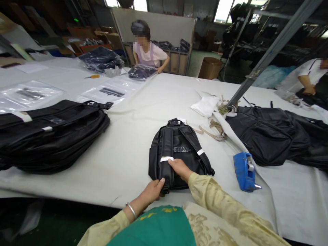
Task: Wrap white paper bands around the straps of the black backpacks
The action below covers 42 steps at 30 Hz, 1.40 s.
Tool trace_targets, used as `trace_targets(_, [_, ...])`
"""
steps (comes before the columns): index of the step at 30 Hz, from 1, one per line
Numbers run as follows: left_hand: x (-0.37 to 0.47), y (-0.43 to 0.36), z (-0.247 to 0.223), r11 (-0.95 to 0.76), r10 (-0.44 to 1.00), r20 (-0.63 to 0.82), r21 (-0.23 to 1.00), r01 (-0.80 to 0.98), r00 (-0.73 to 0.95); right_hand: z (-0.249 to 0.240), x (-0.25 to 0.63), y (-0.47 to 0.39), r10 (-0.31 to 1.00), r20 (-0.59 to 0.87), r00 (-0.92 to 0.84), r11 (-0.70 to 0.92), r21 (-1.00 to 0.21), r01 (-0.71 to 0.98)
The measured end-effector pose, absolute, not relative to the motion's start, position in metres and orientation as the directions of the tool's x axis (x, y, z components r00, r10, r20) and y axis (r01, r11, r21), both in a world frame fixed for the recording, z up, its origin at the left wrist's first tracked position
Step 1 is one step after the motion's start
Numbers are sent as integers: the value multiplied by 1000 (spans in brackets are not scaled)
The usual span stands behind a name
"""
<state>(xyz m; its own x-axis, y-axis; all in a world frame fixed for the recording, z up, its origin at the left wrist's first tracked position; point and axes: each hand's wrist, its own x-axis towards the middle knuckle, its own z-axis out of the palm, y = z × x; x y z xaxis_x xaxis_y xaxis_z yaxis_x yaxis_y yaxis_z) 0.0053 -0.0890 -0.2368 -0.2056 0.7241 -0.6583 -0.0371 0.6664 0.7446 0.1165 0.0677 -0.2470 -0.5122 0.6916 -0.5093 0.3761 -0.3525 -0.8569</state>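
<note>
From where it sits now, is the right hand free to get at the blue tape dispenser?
Probably yes. The right hand rests flat on the black backpack, holding nothing, and only bare white table cover lies between the backpack and the blue tape dispenser to its right.

place: bag workshop | evidence: long packing table (128,112), stacked black bags (51,133), tape dispenser (244,171), co-workers
</note>
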Motion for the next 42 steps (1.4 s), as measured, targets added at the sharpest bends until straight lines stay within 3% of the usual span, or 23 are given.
trace_targets(1, [-1,-93,-242,634,762,-594,765,113,-258,-244,136,80,761,-402,-510,-132,-864,485])
trace_targets(3, [-17,-101,-251,585,796,-463,754,299,-389,-238,178,109,888,-129,-441,205,-748,631])
trace_targets(5, [-31,-106,-258,608,760,-403,718,338,-510,-236,219,141,959,-12,-284,229,-561,796])
trace_targets(8, [-38,-101,-262,616,746,-406,722,315,-527,-239,263,171,930,-300,-213,80,-400,913])
trace_targets(10, [-31,-92,-264,576,780,-405,763,295,-477,-240,276,174,854,-454,-253,77,-371,925])
trace_targets(13, [-16,-78,-265,539,808,-379,786,303,-452,-237,272,161,841,-437,-319,71,-495,866])
trace_targets(15, [-10,-75,-267,530,819,-364,774,345,-443,-235,260,145,829,-432,-355,-18,-655,755])
trace_targets(17, [-9,-78,-269,506,843,-322,748,430,-431,-237,248,129,807,-454,-377,-81,-718,691])
trace_targets(19, [-13,-88,-272,409,901,-211,705,579,-379,-242,242,113,809,-407,-423,40,-681,731])
trace_targets(21, [-18,-100,-276,232,966,-54,615,754,-252,-247,243,99,784,-287,-550,301,-599,742])
trace_targets(23, [-22,-109,-279,41,997,38,490,871,-69,-249,251,88,637,-191,-747,576,-526,626])
trace_targets(25, [-24,-109,-282,-73,997,21,384,921,71,-250,258,80,439,-171,-882,766,-441,467])
trace_targets(27, [-24,-99,-285,-112,991,-38,319,941,131,-250,259,75,326,-190,-926,866,-332,373])
trace_targets(32, [-31,-54,-290,-173,957,-174,301,938,233,-253,234,79,358,-261,-896,896,-174,409])
trace_targets(37, [-54,-16,-277,-75,926,-306,425,902,221,-254,222,106,423,-321,-847,844,-201,497])
trace_targets(42, [-62,4,-264,-39,922,-333,427,903,197,-256,234,111,461,-275,-844,824,-223,522])
